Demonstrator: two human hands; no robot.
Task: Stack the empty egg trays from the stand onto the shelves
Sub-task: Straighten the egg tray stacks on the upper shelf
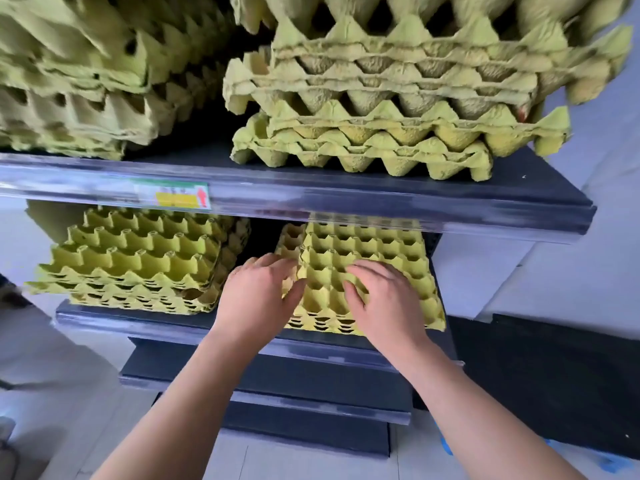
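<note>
A low stack of yellow-green egg trays (pixel 381 251) lies on the right of the lower dark shelf (pixel 166 322). My left hand (pixel 259 299) presses against the stack's left edge, thumb at the rim. My right hand (pixel 384 303) rests flat on the top tray with fingers spread. A second stack of trays (pixel 138 261) sits to the left on the same shelf, slightly fanned. On the upper shelf (pixel 346 199) stand a tall uneven stack (pixel 398 109) at right and another tall stack (pixel 79 74) at left.
A price label (pixel 173 197) sits on the upper shelf's front rail. More dark shelf levels (pixel 277 386) step out below the hands. A pale wall (pixel 606 202) is at the right and a dark mat (pixel 554 386) lies on the floor.
</note>
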